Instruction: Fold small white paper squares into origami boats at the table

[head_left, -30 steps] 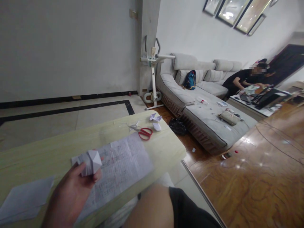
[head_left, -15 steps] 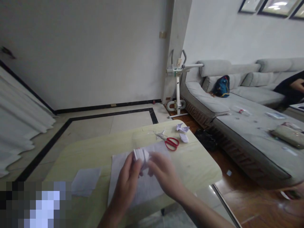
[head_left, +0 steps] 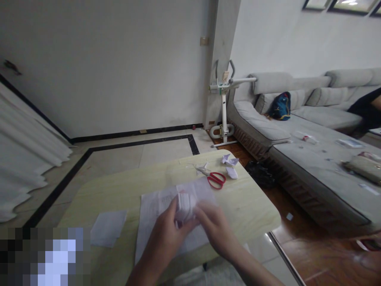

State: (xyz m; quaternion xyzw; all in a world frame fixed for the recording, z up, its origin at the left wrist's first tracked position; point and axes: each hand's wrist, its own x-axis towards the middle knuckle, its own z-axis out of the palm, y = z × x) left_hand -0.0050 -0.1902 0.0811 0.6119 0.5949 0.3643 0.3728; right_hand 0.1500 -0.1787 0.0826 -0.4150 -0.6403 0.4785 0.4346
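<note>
A small bundle of folded white paper (head_left: 185, 205) is held above a large white sheet (head_left: 150, 206) on the table. My left hand (head_left: 171, 226) is closed round its left and lower side, with the thumb across the front. My right hand (head_left: 210, 220) pinches the bundle's right side; its fingers are smeared by motion. Beyond the hands lie red-handled scissors (head_left: 216, 180), their blades over a few white paper scraps. Folded paper pieces (head_left: 229, 160) lie near the far right corner. A small stack of white paper (head_left: 108, 227) rests to the left.
The pale wooden table (head_left: 253, 206) has a rounded right corner. A grey sofa (head_left: 315, 171) runs along the right, with a blue backpack (head_left: 281, 106) and a person's dark sleeve (head_left: 364, 109). White exercise equipment (head_left: 224, 115) stands by the wall; a black plastic bag (head_left: 262, 173) lies on the floor.
The paper bundle and both hands have shifted slightly right. My left thumb has moved from the bundle's face to its lower edge. The view has turned a little.
</note>
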